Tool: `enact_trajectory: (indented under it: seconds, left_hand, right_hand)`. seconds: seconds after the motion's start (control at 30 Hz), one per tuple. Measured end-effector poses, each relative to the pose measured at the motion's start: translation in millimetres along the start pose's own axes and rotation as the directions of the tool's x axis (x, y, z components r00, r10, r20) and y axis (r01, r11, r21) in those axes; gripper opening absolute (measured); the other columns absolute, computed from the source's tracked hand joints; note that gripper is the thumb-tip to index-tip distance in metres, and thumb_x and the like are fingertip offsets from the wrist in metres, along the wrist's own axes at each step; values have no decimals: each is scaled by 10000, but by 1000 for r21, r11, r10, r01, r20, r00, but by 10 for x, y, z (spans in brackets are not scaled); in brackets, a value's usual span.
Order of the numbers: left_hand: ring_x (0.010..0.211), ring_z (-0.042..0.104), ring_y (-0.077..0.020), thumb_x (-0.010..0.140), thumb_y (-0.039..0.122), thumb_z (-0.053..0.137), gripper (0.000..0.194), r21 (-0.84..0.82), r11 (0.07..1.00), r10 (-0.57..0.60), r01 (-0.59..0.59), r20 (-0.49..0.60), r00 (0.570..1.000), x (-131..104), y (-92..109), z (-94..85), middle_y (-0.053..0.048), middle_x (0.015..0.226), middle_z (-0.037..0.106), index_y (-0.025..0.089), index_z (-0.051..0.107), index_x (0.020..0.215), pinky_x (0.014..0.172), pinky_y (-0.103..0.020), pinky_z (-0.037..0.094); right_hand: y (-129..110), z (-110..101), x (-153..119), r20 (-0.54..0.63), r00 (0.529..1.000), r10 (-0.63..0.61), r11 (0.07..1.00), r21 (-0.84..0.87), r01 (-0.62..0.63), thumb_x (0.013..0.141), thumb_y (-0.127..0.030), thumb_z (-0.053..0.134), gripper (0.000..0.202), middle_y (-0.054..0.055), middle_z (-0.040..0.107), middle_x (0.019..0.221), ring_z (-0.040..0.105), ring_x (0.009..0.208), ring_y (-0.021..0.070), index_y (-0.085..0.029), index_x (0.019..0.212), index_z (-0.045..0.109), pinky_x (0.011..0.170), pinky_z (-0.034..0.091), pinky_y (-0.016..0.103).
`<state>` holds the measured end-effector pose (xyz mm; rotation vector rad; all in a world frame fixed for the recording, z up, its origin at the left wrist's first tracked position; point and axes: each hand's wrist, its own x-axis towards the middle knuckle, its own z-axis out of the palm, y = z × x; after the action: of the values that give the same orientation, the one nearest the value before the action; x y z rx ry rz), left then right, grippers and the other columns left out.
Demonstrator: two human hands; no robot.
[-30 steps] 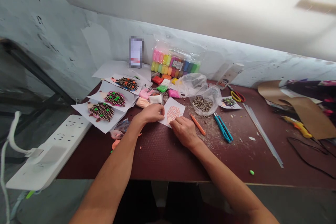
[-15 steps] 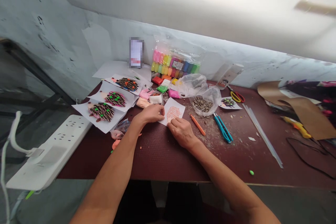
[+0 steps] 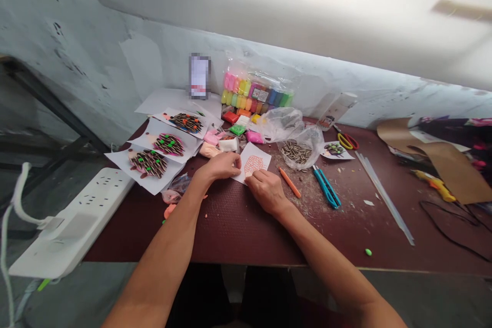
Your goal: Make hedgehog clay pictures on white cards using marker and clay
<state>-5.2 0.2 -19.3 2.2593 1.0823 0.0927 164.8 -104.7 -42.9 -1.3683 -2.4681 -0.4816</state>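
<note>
A small white card lies on the dark red table, bearing an orange, dotted, rounded shape. At the card's left edge is my left hand, thumb and fingers curled together; what they pinch, if anything, is too small to name. My right hand is closed over the card's lower edge, its fingertips against the bottom of the orange shape. Whatever those fingers hold is hidden. Right of the card lie an orange stick-like tool and a teal utility knife.
Finished hedgehog cards overlap at left beside a white power strip. Behind are clay packs and a bag of short sticks. Scissors, clear glue sticks and a yellow glue gun lie rightward.
My right hand's fingers have shifted very slightly over the card's lower edge. My left hand and the card stay in place.
</note>
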Motion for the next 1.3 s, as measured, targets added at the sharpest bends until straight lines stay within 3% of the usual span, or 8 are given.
enact_trajectory:
  seconds: [0.2, 0.3, 0.57, 1.07, 1.3]
  left_hand:
    - [740, 606, -182, 678, 200, 562, 235, -4, 1000, -2, 2, -7, 1000, -12, 17, -11, -44, 846, 692, 159, 689, 871, 629, -252, 406]
    - [756, 612, -181, 674, 193, 563, 228, -10, 1000, -3, 3, -12, 1000, -18, 23, -14, -40, 845, 695, 161, 688, 863, 631, -247, 409]
    - [800, 626, -197, 676, 191, 565, 235, -15, 1000, -15, 15, -4, 1000, -12, 23, -15, -51, 898, 703, 164, 690, 873, 668, -253, 426]
    - [802, 627, -197, 694, 205, 559, 237, 3, 1000, -15, 15, -1, 1000, -8, 17, -4, -59, 905, 705, 158, 684, 890, 654, -256, 413]
    - [794, 624, -192, 694, 204, 555, 242, 6, 1000, -17, 17, 6, 1000, -14, 19, -10, -47, 899, 703, 162, 685, 894, 659, -253, 418]
  right_hand:
    - [-22, -33, -1, 67, 997, -29, 1000, -2, 29, 984, -148, 478, 296, 25, 570, 676, 457, 678, 159, -173, 733, 632, 635, 305, 289]
    - [-16, -72, -32, 32, 999, -40, 999, 30, 40, 984, -152, 479, 303, 21, 565, 663, 452, 662, 152, -170, 720, 627, 633, 297, 283]
    - [87, -66, -88, -37, 993, 113, 994, 2, -113, 965, -135, 489, 333, 20, 555, 623, 467, 628, 144, -173, 655, 607, 617, 276, 277]
    - [43, -37, -57, 43, 998, 48, 999, -1, -48, 952, -109, 498, 288, 30, 581, 655, 465, 641, 153, -169, 700, 625, 607, 277, 284]
    - [28, -67, -90, -10, 1000, 24, 999, 26, -24, 975, -146, 486, 312, 17, 571, 645, 471, 632, 139, -169, 691, 614, 619, 303, 274]
